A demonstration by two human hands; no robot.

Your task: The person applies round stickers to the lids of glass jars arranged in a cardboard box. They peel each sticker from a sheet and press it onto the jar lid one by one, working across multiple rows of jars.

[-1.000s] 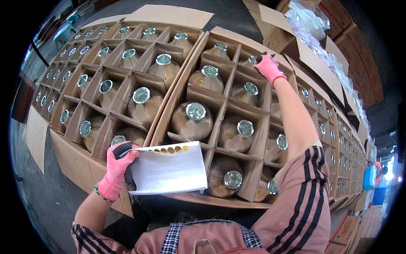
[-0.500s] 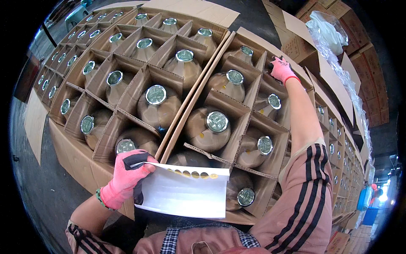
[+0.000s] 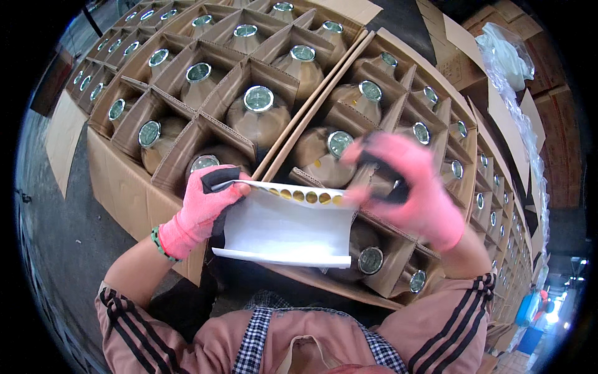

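My left hand (image 3: 202,209), in a pink glove with dark fingertips, grips the upper left corner of a white sticker sheet (image 3: 286,225). A row of round gold stickers (image 3: 311,197) runs along the sheet's top edge, and its lower edge curls. My right hand (image 3: 417,190), gloved alike and blurred by motion, is at the sheet's right end. Its thumb and forefinger stand apart, with nothing visible between them. Under both hands is a divided cardboard carton (image 3: 298,146) of round glass jars; one jar (image 3: 324,156) sits just beyond the sheet.
To the left stands another divided carton (image 3: 124,181) of jars with metallic-rimmed mouths. More filled cartons (image 3: 501,218) line the right side. Clear plastic wrap (image 3: 507,59) lies along open flaps at the far right, before stacked brown boxes (image 3: 557,124). A loose flap (image 3: 67,134) sticks out at left.
My right hand has come back from the carton's far right part to the sheet's right end. My left hand keeps hold of the sheet, now slightly higher in view. The whole view has shifted.
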